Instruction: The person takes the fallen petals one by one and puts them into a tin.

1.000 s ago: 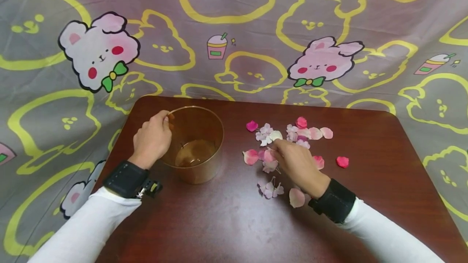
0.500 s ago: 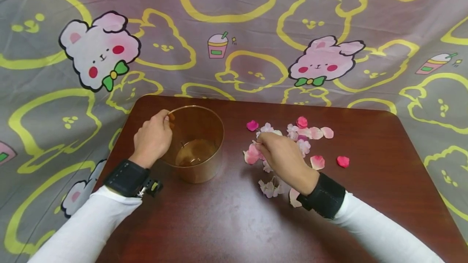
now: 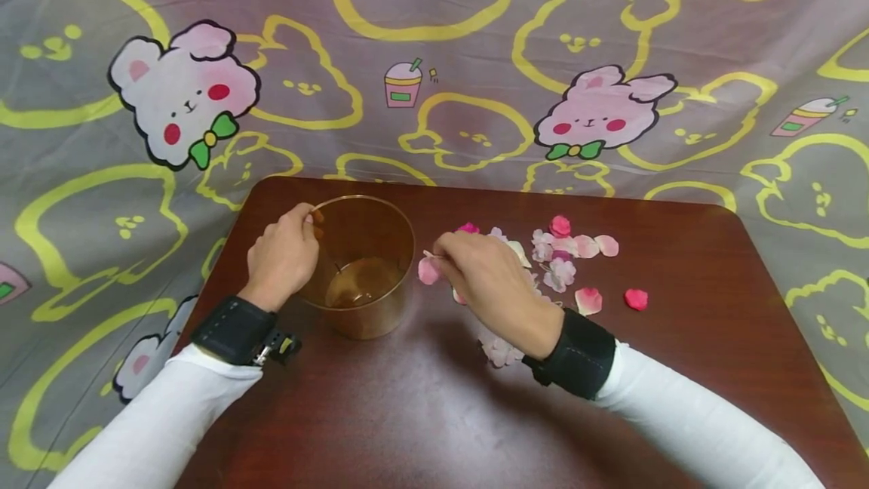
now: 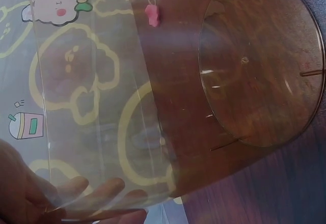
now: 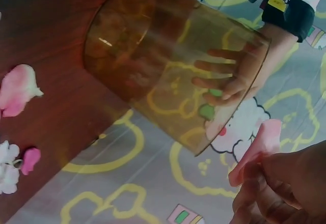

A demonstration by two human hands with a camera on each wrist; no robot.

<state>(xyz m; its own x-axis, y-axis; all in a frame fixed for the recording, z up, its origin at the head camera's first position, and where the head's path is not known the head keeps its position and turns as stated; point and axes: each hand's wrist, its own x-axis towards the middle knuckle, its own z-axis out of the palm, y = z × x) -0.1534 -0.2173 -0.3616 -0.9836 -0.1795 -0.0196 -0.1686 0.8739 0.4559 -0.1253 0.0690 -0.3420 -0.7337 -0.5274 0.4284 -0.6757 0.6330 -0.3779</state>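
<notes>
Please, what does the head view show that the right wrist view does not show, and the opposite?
Only the head view shows the whole table, the pile of petals lying on it and both sleeves. Only the right wrist view shows, close up, the right hand's fingertips pinching a pink petal, and the left hand's fingers seen through the clear wall. Both show the amber cup with nothing in it, the left hand gripping its rim, and the right hand holding the petal beside it.
</notes>
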